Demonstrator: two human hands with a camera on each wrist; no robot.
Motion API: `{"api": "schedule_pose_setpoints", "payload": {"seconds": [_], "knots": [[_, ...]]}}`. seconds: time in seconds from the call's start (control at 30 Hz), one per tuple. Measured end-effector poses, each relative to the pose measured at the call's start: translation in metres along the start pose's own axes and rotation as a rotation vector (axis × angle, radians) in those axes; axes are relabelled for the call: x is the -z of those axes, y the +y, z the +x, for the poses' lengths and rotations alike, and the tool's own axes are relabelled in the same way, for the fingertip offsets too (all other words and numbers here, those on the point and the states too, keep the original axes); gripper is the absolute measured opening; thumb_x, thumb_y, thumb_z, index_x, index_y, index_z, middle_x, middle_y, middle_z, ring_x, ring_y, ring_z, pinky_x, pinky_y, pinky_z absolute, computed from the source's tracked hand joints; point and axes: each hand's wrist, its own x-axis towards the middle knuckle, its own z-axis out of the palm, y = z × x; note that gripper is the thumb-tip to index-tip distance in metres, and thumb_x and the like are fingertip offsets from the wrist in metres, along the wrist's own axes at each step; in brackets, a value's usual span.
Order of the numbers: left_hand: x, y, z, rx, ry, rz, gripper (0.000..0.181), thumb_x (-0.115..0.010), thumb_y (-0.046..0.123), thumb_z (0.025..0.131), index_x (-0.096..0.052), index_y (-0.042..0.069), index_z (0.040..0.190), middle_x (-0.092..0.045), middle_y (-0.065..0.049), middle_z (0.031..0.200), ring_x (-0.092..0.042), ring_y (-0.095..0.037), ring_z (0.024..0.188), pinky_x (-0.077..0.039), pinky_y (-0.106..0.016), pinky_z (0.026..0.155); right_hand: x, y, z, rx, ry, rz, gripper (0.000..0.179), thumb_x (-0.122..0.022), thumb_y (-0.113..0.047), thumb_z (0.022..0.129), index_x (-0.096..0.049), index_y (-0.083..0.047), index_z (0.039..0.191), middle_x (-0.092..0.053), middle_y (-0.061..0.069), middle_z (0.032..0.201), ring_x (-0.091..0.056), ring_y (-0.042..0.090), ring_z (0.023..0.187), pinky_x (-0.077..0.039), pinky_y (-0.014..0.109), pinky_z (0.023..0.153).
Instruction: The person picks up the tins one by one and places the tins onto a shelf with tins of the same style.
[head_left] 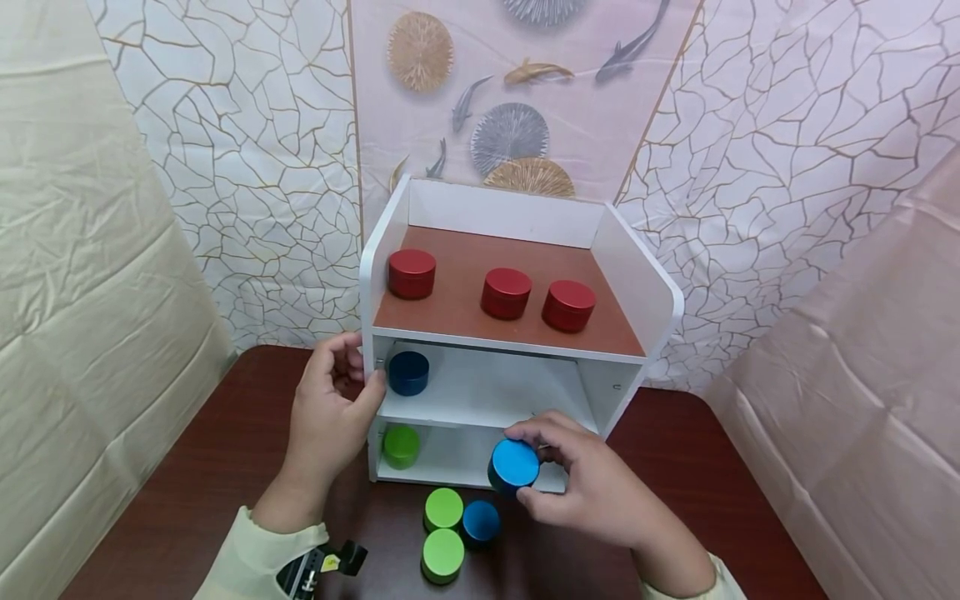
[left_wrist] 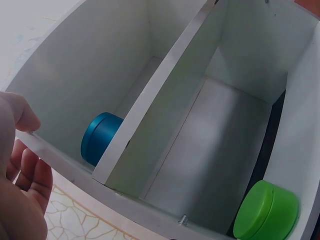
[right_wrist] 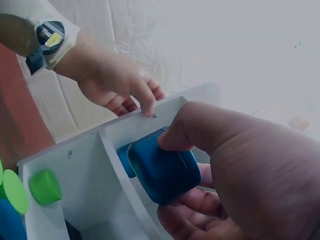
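"At the front of the white shelf unit point(head_left: 633, 279), what does the right hand point(head_left: 581, 479) have hold of?"

"One blue lidded tin point(head_left: 513, 467). Thumb and fingers curl round its side, closed only as far as its width allows. It looks held off the boards, before the unit's lower openings."

"And the left hand point(head_left: 326, 417)?"

"It grips the unit's left side panel point(head_left: 367, 292), thumb at the front edge by the middle tier, fingers bent round the outside."

"Which relation matters most?"

"I'd judge it's how the held tin lies against the unit's middle tier. Another blue tin point(head_left: 408, 373) stands at that tier's left end, right beside the left hand. From it, the held one is to the right, lower in the head view and out in front. It sits on the left side of the right hand, which is the only hand touching it."

"Any long axis to mind?"

"None marked: it's squat and round, lid facing up towards the head camera."

"What else is about the unit?"

"Three red tins point(head_left: 412, 273) point(head_left: 506, 293) point(head_left: 568, 306) on its top board, a green tin point(head_left: 401, 447) at the left end of its bottom tier. On the table point(head_left: 225, 467) before it, two lime-green tins point(head_left: 444, 510) point(head_left: 442, 556) and a third blue tin point(head_left: 481, 522) stand close together; whether all touch, I can't tell."
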Motion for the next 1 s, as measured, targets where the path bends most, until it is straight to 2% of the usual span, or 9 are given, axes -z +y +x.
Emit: {"api": "schedule_pose_setpoints", "payload": {"seconds": [0.33,0.57,0.87,1.0], "knots": [[0.0,0.0,0.0,0.0,-0.001,0.006,0.049,-0.077,0.007,0.102,-0.059,0.013,0.147,-0.058,-0.006,0.116,-0.057,-0.016,0.103,-0.051,-0.016,0.087,0.011,-0.007,0.011,-0.026,-0.026,0.008,0.073,-0.099,-0.025,0.08,-0.069,-0.032,0.145,-0.067,-0.01,0.138,-0.067,0.022,0.121,-0.067,0.034,0.093],[0.0,0.0,0.0,-0.003,0.002,0.011,0.049,-0.077,0.007,0.102,-0.059,0.012,0.146,-0.058,-0.006,0.115,-0.058,-0.016,0.103,-0.051,-0.016,0.087,0.015,-0.01,0.021,-0.026,-0.035,-0.01,0.069,-0.097,-0.028,0.083,-0.071,-0.025,0.146,-0.067,-0.009,0.139,-0.068,0.022,0.121,-0.066,0.033,0.093],[0.0,0.001,0.0,0.0,0.001,0.007,0.048,-0.077,0.007,0.101,-0.059,0.012,0.146,-0.058,-0.006,0.115,-0.058,-0.017,0.103,-0.052,-0.016,0.086,0.022,-0.011,0.034,-0.023,-0.081,0.013,0.064,-0.093,-0.03,0.088,-0.069,-0.024,0.147,-0.068,-0.001,0.139,-0.068,0.027,0.125,-0.068,0.046,0.099],[0.0,0.001,0.0,0.001,0.002,0.005,0.049,-0.077,0.006,0.101,-0.059,0.011,0.146,-0.058,-0.006,0.115,-0.058,-0.017,0.103,-0.052,-0.015,0.086,0.024,-0.011,0.039,-0.011,-0.09,0.015,0.063,-0.093,-0.029,0.088,-0.069,-0.024,0.146,-0.069,-0.001,0.138,-0.068,0.025,0.123,-0.067,0.047,0.1]]}}
